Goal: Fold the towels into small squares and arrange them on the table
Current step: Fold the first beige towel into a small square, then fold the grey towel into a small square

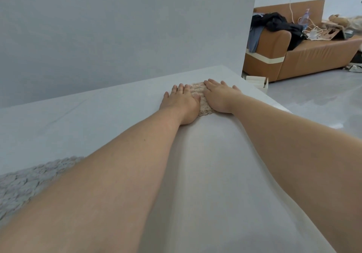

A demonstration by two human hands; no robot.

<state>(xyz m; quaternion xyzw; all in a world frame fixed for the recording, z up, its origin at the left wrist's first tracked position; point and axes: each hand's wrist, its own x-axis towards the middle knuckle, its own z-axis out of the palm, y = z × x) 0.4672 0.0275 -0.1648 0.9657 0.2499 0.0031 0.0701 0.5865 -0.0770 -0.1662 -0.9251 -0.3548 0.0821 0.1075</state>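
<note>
Head view: the grip is slack on both sides. The left hand (180, 103) and the right hand (220, 98) lie palm down with fingers straight and a little spread, clamping nothing, simply pressing flat on the beige towel (196, 91). The hands sit side by side, nearly touching, and cover most of it. Only a strip shows between them, and a bit of edge pokes out under the heels of the palms on the near side.

That towel lies on the table (98, 119), well away from the person, near the far right corner. From what shows, it is already a small, thick packet. I'd judge its folding is done or all but done, and this is the flattening and placing of it. The fabric looks open-knit and lacy with a bumpy pattern, pale tan against the white table cover.

As for what is left, a grey towel (21, 182) of a similar knobbly weave lies at the near left edge of the table, spread loose and partly hidden under the left forearm. It looks not yet folded, so at least that one waits. Whether more towels lie out of sight I cannot say.

Behind the table stands a plain grey wall (117, 27). Off to the right is a tan sofa (317, 56) heaped with dark clothes.
</note>
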